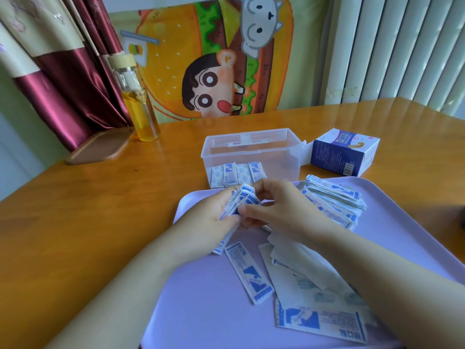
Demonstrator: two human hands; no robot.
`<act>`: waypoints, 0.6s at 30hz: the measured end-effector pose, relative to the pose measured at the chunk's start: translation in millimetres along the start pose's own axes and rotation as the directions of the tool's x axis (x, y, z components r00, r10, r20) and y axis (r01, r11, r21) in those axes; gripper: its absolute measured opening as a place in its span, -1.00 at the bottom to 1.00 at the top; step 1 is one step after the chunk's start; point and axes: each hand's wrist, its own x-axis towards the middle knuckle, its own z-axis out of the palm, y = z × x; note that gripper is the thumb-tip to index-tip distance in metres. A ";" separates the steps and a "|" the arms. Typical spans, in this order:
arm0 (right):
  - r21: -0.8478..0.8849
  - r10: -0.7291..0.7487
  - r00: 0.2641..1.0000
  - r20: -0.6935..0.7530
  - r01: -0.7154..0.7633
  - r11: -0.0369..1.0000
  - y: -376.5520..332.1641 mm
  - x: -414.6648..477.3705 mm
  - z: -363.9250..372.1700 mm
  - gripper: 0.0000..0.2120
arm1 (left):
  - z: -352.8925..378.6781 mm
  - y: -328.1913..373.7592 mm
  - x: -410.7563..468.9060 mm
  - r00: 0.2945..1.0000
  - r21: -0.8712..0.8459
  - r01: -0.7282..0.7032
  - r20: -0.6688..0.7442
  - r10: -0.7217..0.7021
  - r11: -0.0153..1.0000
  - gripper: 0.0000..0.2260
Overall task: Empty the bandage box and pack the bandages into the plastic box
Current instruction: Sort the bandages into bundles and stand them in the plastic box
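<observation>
My left hand (pixel 214 217) grips a bundle of blue-and-white bandages (pixel 242 197) over the far left part of the purple tray (pixel 201 311). My right hand (pixel 279 207) pinches the same bundle from the right. Loose bandages (pixel 251 272) and larger sheets lie on the tray in front of my hands, and a thick stack (pixel 334 197) sits at the tray's far right. The clear plastic box (pixel 251 149) stands open just beyond the tray with several bandages (pixel 236 175) upright inside at its left. The blue-and-white bandage box (pixel 344 152) lies open to its right.
A glass bottle (pixel 138 102) with yellow liquid stands at the back left of the wooden table (pixel 88 210), beside a brown wooden board (pixel 100 147). A cartoon cloth hangs behind the table, curtains at left, a radiator at right.
</observation>
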 end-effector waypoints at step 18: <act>-0.659 -0.211 0.968 0.138 0.249 0.710 -2.0 8.7 7.3 -0.84 | -26.7 -12.9 -19.9 0.979 0.417 0.187 -0.003 -0.204 0.889 -0.54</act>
